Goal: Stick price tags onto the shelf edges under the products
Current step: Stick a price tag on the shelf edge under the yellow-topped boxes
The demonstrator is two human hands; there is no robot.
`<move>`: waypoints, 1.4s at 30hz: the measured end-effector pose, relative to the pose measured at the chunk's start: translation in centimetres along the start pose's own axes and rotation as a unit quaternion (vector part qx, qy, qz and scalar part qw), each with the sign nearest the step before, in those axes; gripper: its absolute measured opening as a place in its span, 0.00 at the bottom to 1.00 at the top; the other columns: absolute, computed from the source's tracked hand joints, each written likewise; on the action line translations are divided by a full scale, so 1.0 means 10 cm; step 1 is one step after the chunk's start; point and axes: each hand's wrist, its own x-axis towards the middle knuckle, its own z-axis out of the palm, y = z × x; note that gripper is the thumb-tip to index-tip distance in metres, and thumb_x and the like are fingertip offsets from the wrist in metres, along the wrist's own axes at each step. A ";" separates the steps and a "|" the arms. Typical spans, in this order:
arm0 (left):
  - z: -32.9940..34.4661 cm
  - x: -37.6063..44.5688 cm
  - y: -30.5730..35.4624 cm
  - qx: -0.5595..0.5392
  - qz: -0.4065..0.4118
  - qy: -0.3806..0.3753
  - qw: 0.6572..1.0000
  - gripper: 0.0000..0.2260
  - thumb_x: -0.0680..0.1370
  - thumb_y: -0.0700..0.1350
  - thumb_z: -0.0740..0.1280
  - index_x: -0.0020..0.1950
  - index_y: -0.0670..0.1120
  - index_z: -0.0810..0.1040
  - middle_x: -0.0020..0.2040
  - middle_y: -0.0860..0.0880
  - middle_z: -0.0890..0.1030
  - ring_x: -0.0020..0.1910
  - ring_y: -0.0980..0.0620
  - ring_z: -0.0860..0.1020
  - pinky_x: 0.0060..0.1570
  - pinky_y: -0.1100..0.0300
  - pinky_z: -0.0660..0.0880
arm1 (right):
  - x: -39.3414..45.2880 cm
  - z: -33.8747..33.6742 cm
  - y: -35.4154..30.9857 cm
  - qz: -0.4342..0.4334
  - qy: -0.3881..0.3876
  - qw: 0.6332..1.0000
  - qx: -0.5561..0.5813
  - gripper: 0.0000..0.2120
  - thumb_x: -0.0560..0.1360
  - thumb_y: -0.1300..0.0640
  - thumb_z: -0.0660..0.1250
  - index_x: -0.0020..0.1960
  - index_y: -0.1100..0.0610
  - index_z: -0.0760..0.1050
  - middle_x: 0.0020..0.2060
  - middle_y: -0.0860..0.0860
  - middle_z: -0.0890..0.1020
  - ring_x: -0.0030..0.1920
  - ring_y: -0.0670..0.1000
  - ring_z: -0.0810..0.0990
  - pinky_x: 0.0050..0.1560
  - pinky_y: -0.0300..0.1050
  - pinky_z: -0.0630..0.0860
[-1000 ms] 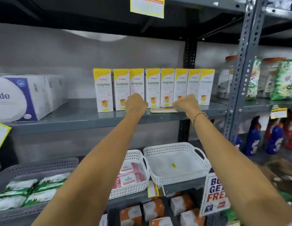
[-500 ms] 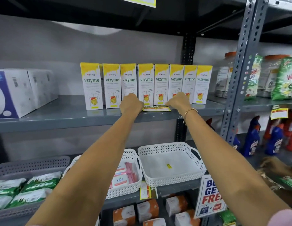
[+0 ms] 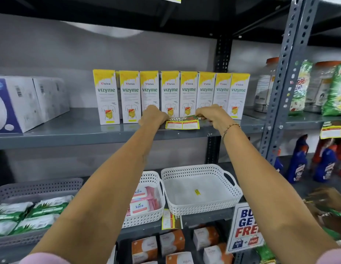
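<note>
My left hand (image 3: 153, 116): fingers curled down on the left end of the price tag (image 3: 182, 123), pinching its corner against the shelf.
My right hand (image 3: 210, 115): closed on the tag's upper right corner, gripping it between fingertips; a beaded bracelet (image 3: 230, 128) sits at that wrist.
Price tag: yellow with a green and red header, lying on the front part of the grey shelf (image 3: 74, 134), stretched between my two hands, its lower edge near the shelf lip.
Vizyme boxes (image 3: 170, 96): eight upright yellow-and-white cartons in a row just behind the tag; my hands cover the bottoms of two or three.
White boxes (image 3: 30, 103): at the left end of the same shelf, well apart from the tag.
Lower shelf: a white basket (image 3: 202, 187) with only a small yellow scrap in it, beside a second white basket (image 3: 146, 216) of Kara packs; another tag (image 3: 171, 219) hangs on the edge between them.
Right bay: a further tag (image 3: 330, 131) hangs from its shelf edge above blue bottles (image 3: 299, 161).
</note>
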 end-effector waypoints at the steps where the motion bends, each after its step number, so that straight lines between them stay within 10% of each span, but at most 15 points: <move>1: -0.01 0.00 0.01 -0.022 -0.002 -0.003 1.000 0.14 0.68 0.47 0.75 0.34 0.44 0.70 0.31 0.48 0.76 0.33 0.50 0.77 0.42 0.56 0.76 | -0.02 -0.01 0.00 0.002 -0.001 1.000 0.002 0.08 0.70 0.61 0.68 0.47 0.61 0.72 0.31 0.51 0.72 0.28 0.46 0.66 0.16 0.32 0.62; 14: -0.45 -0.18 -0.20 0.052 0.183 0.029 0.981 0.05 0.71 0.43 0.72 0.36 0.49 0.80 0.37 0.53 0.79 0.35 0.60 0.76 0.36 0.68 0.70 | -0.33 0.11 -0.04 -0.079 0.006 0.996 -0.043 0.19 0.69 0.64 0.69 0.57 0.71 0.73 0.59 0.65 0.78 0.61 0.60 0.76 0.63 0.57 0.73; 24: -0.56 -0.49 -0.45 0.088 0.248 0.074 0.962 0.07 0.70 0.48 0.74 0.44 0.46 0.84 0.54 0.44 0.73 0.50 0.52 0.72 0.46 0.61 0.68 | -0.61 0.19 0.17 -0.181 0.008 0.978 -0.104 0.10 0.72 0.61 0.70 0.45 0.70 0.79 0.45 0.56 0.85 0.49 0.46 0.80 0.30 0.27 0.69; 35: -0.45 -0.68 -0.68 0.041 0.238 0.133 0.961 0.06 0.68 0.48 0.75 0.41 0.47 0.85 0.50 0.49 0.73 0.58 0.51 0.73 0.53 0.51 0.74 | -0.71 0.31 0.47 -0.201 0.027 0.978 -0.038 0.04 0.72 0.59 0.70 0.39 0.54 0.81 0.34 0.44 0.81 0.37 0.38 0.77 0.36 0.30 0.70; 42: -0.34 -0.76 -0.74 0.064 0.228 0.175 0.956 0.02 0.68 0.52 0.74 0.37 0.56 0.83 0.54 0.51 0.72 0.54 0.55 0.65 0.53 0.56 0.56 | -0.70 0.29 0.59 -0.224 0.037 0.974 -0.008 0.07 0.69 0.58 0.73 0.34 0.48 0.81 0.31 0.39 0.80 0.32 0.29 0.76 0.30 0.21 0.70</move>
